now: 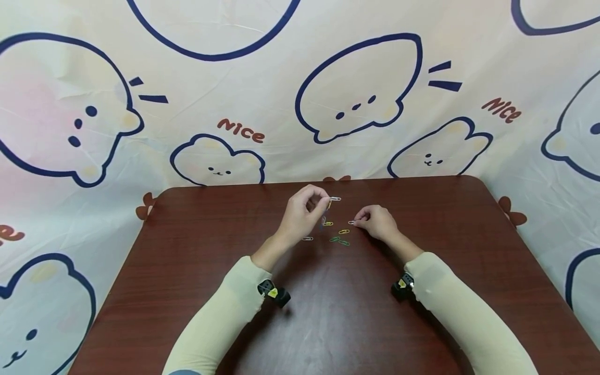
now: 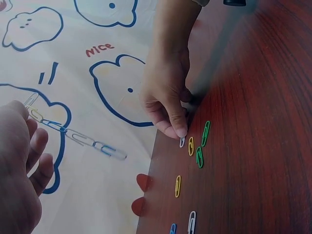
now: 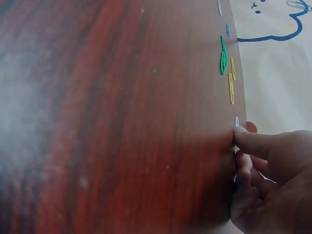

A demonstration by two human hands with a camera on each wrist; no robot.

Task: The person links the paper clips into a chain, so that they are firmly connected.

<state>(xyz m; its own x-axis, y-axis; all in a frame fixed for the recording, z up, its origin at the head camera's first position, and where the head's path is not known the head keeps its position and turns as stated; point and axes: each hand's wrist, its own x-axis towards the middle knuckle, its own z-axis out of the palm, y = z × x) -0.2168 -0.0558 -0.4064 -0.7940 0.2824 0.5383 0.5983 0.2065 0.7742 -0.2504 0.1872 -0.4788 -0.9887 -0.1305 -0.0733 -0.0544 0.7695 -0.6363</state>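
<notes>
My left hand [image 1: 300, 211] is raised above the table, its thumb and fingertips pinching a white paper clip [image 2: 32, 100] at the top of a linked chain. Below it hang a yellow clip [image 2: 36, 115] and then blue and white clips [image 2: 80, 137]; the chain's lowest end is blurred. At the tabletop, my right hand [image 1: 376, 223] pinches another white paper clip [image 2: 182, 141] between thumb and finger. Beside that hand lie a yellow paper clip [image 2: 191, 146] and two green paper clips [image 2: 205, 133]. Closer to the left hand is a second yellow paper clip [image 2: 178, 186].
A loose white paper clip [image 2: 192, 222] and a blue paper clip [image 2: 173, 228] lie on the dark brown wooden table [image 1: 300, 323]. Behind the table's far edge hangs a pale cloth [image 1: 281, 94] with cartoon outlines. Each forearm carries a small black wrist camera [image 1: 274, 292].
</notes>
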